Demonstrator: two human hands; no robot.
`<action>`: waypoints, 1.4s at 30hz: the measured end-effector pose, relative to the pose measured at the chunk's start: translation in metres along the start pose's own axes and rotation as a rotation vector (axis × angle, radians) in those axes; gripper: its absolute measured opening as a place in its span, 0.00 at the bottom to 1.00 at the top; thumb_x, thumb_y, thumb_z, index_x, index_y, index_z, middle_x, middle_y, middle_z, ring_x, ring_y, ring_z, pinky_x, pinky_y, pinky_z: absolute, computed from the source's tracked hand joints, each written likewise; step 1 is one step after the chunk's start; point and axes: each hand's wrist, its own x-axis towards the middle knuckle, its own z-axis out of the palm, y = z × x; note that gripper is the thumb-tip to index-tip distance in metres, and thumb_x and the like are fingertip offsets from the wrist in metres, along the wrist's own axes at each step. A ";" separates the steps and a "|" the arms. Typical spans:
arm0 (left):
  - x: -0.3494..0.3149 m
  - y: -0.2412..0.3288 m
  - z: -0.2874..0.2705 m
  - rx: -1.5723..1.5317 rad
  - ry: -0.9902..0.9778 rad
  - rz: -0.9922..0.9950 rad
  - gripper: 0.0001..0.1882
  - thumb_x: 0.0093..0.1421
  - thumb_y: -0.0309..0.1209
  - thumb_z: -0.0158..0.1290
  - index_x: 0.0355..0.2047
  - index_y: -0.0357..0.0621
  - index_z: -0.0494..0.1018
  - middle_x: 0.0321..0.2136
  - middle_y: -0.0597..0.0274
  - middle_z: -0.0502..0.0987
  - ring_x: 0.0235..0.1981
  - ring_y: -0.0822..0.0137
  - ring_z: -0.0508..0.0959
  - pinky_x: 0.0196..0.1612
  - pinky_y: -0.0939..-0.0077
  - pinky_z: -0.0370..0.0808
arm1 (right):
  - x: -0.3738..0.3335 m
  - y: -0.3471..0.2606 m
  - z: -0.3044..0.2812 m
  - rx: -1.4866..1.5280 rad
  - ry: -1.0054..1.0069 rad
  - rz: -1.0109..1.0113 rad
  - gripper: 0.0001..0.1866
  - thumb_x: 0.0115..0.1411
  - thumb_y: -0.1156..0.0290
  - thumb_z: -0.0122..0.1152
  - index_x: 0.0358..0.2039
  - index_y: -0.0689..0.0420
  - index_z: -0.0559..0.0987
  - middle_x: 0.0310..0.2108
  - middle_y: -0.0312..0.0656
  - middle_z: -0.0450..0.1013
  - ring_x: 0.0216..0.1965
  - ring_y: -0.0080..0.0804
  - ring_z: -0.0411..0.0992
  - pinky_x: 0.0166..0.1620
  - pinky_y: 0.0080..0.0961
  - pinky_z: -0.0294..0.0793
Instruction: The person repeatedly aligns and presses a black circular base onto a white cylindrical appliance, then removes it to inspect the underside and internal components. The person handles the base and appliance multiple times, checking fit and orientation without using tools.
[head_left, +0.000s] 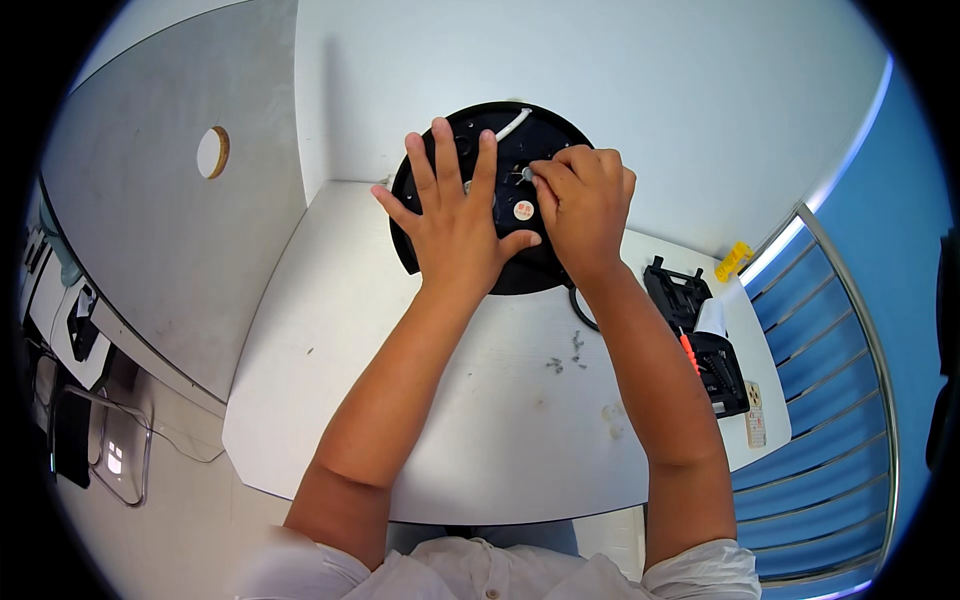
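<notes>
A round black disc-shaped housing (520,270) stands at the back of the white table, tilted against the wall. My left hand (452,215) lies flat on its left part with fingers and thumb spread, holding nothing. On the right side of the disc, my right hand (588,205) pinches a small silvery round part (528,174) between thumb and fingertips, close to the black surface. Its exact kind cannot be made out. Just below it sits a round white sticker (523,210) with red print. Above my left fingers runs a short white strip (513,125) near the upper rim.
Several small screws (577,345) lie loose on the white table (480,430). Beyond my right forearm are an open black tool case (722,375), an orange-handled tool (688,350), a pale remote control (756,415) and a yellow object (734,261). A metal railing (868,330) borders the right.
</notes>
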 end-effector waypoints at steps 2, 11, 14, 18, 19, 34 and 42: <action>0.000 -0.002 0.001 -0.006 -0.011 0.006 0.62 0.32 0.50 0.71 0.67 0.59 0.49 0.69 0.48 0.33 0.69 0.45 0.31 0.55 0.20 0.35 | -0.001 -0.001 0.001 0.006 -0.005 0.001 0.09 0.42 0.74 0.68 0.26 0.49 0.80 0.28 0.25 0.68 0.37 0.27 0.63 0.41 0.29 0.58; 0.000 -0.006 0.004 -0.024 0.010 0.025 0.63 0.33 0.51 0.71 0.67 0.60 0.47 0.68 0.48 0.33 0.69 0.44 0.29 0.54 0.18 0.33 | 0.002 -0.002 0.002 0.020 -0.006 -0.009 0.08 0.43 0.74 0.68 0.26 0.49 0.80 0.28 0.25 0.68 0.37 0.27 0.64 0.40 0.29 0.59; 0.001 -0.001 0.005 -0.027 0.012 0.027 0.63 0.33 0.51 0.71 0.67 0.60 0.48 0.68 0.48 0.34 0.69 0.44 0.31 0.54 0.18 0.34 | 0.001 0.003 -0.003 0.042 -0.024 -0.002 0.08 0.44 0.74 0.67 0.28 0.49 0.81 0.29 0.27 0.69 0.37 0.29 0.65 0.40 0.29 0.60; 0.002 0.001 0.002 0.049 -0.014 0.009 0.61 0.34 0.53 0.70 0.67 0.59 0.49 0.68 0.50 0.35 0.69 0.44 0.35 0.56 0.21 0.37 | 0.013 -0.002 -0.038 0.150 -0.019 0.066 0.10 0.49 0.77 0.62 0.34 0.52 0.82 0.33 0.35 0.74 0.37 0.35 0.68 0.42 0.29 0.65; 0.001 0.001 0.001 0.069 -0.004 0.007 0.60 0.34 0.54 0.69 0.66 0.59 0.50 0.68 0.50 0.35 0.69 0.44 0.35 0.56 0.22 0.38 | 0.011 0.000 -0.051 0.204 0.028 0.101 0.10 0.49 0.77 0.61 0.34 0.52 0.82 0.31 0.34 0.73 0.36 0.34 0.67 0.40 0.29 0.65; 0.001 -0.009 0.016 0.224 0.207 0.169 0.56 0.34 0.63 0.64 0.64 0.66 0.55 0.67 0.47 0.44 0.66 0.44 0.44 0.55 0.30 0.48 | -0.206 0.024 -0.152 0.106 -0.958 0.677 0.07 0.53 0.73 0.60 0.33 0.52 0.82 0.31 0.35 0.74 0.38 0.37 0.68 0.40 0.31 0.71; 0.002 -0.016 0.024 0.197 0.242 0.205 0.57 0.34 0.66 0.63 0.65 0.68 0.54 0.67 0.46 0.43 0.68 0.45 0.40 0.58 0.33 0.44 | -0.186 0.007 -0.112 0.204 -0.984 0.540 0.04 0.51 0.75 0.61 0.30 0.54 0.80 0.29 0.32 0.72 0.37 0.35 0.66 0.40 0.31 0.70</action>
